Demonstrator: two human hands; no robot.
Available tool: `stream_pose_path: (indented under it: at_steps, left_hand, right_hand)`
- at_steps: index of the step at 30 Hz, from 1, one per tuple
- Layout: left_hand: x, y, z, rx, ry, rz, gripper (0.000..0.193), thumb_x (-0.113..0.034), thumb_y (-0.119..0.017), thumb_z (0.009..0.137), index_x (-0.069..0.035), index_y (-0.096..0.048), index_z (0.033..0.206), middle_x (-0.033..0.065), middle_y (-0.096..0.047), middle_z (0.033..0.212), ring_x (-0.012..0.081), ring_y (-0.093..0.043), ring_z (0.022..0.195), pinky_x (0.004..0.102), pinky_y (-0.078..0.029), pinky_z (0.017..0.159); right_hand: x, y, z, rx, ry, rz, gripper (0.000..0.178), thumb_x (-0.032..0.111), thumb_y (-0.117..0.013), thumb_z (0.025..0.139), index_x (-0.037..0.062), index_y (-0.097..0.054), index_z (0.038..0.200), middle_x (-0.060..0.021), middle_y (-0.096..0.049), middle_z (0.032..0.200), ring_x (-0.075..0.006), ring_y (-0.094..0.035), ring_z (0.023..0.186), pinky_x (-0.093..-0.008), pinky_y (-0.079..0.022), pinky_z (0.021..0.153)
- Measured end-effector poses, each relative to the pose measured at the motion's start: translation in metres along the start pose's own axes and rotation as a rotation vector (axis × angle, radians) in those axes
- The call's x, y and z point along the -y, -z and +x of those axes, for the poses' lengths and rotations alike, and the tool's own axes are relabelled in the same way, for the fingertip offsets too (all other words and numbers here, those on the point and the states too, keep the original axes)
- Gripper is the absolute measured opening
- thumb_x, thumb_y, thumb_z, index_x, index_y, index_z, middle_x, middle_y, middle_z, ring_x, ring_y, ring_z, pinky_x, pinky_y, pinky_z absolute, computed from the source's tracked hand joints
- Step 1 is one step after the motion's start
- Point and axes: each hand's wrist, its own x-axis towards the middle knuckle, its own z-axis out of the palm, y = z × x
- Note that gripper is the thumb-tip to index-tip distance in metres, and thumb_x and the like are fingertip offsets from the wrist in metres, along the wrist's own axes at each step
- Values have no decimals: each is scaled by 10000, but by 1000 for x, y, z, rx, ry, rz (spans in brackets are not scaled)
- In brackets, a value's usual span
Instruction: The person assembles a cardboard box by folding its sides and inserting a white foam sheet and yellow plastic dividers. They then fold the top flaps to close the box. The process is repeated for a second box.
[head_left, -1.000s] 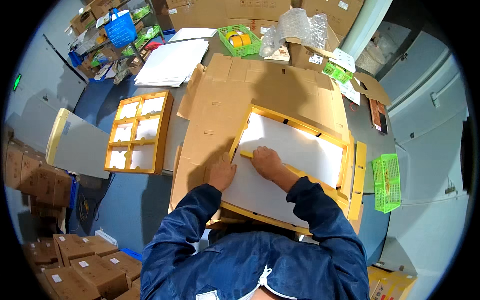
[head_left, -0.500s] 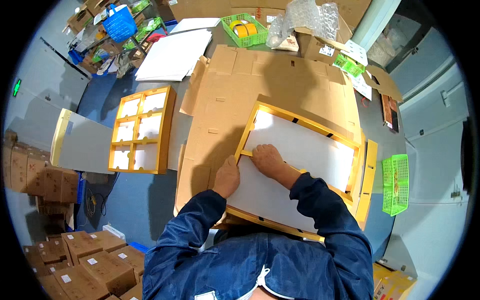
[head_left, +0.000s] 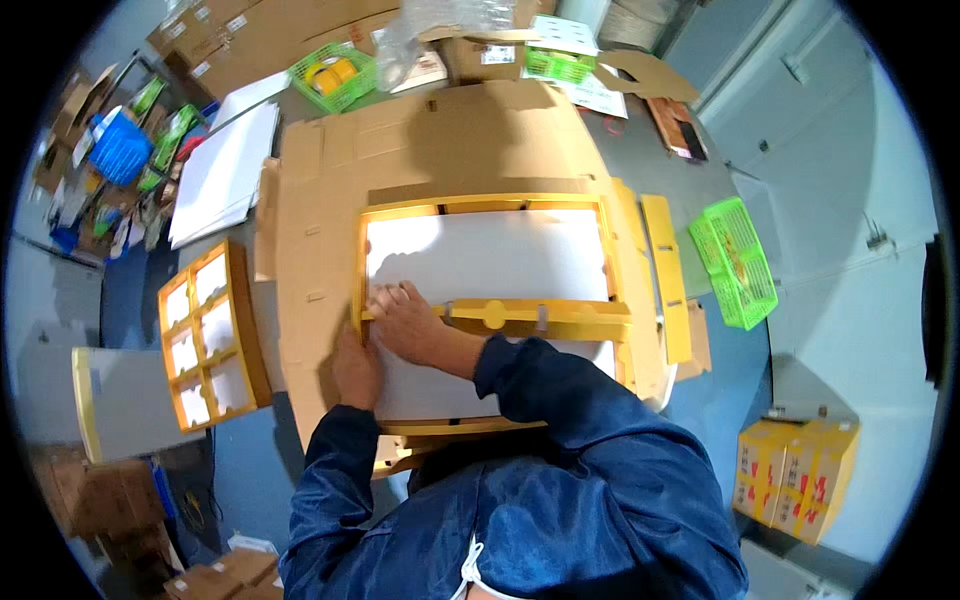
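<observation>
A shallow yellow wooden frame [head_left: 480, 203] with a white bottom panel [head_left: 480, 248] lies on flattened cardboard in front of me. Across it runs a yellow slotted divider strip [head_left: 575, 320], its right end resting at the frame's right side. My right hand [head_left: 412, 328] is closed over the strip's left end, fingers bent down against it. Just beside it, my left hand [head_left: 357, 368] grips the frame's left side from outside. The fingertips of my left hand are partly hidden.
A finished-looking yellow tray with six white compartments [head_left: 212, 335] stands at left. White sheets [head_left: 228, 165] lie at the back left, near a green basket with tape rolls [head_left: 345, 88]. Yellow slotted strips [head_left: 662, 275] and another green basket [head_left: 735, 262] are at right.
My view has turned, so the frame appears straighter and farther left. The divider strip, mostly behind my right arm before, now shows along its length. Both hands stay at the frame's left side.
</observation>
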Motion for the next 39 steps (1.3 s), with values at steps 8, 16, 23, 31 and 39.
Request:
stream_pose_path:
  at_steps: [8, 16, 23, 31, 39]
  left_hand:
    - [-157, -32, -22, -46, -950, -83, 501, -215, -654, 805, 1, -496, 1228, 190, -501, 1239, 344, -422, 1238, 488, -290, 1070]
    - [-260, -122, -15, 214, -1104, -197, 212, -188, -682, 763, -64, -554, 878, 107, -523, 875, 289, -516, 876, 389, -418, 789]
    - [-262, -129, -4, 93, -1101, -129, 146, -144, -661, 775, -80, -530, 777, 94, -498, 787, 282, -518, 775, 392, -420, 695]
    - [-243, -148, -5, 146, -1094, -65, 130, -134, -625, 800, -68, -512, 804, 102, -498, 799, 284, -519, 777, 387, -416, 697]
    - [-266, -157, -1, 124, -1156, 68, 65, -138, -536, 812, -78, -509, 812, 97, -508, 801, 258, -513, 806, 364, -401, 738]
  right_hand:
    - [-89, 182, -193, -560, -726, 173, 391, 54, -549, 827, -8, -506, 1211, -215, -517, 1229, -362, -469, 1179, -412, -377, 1013]
    - [-113, 86, -315, -360, -1020, 492, 673, 198, -622, 790, 8, -342, 1372, -287, -541, 1196, -420, -545, 1091, -442, -435, 944]
    - [-94, 126, -271, -124, -1148, 335, 599, 134, -537, 781, -84, -359, 1311, -325, -568, 1010, -481, -553, 921, -531, -455, 809]
    - [-100, 133, -268, -70, -1139, 356, 603, 111, -533, 753, -94, -354, 1292, -336, -573, 942, -490, -564, 855, -553, -464, 752]
    - [-102, 125, -271, -9, -1078, 217, 618, 60, -528, 711, -135, -355, 1271, -344, -570, 928, -488, -570, 856, -544, -472, 753]
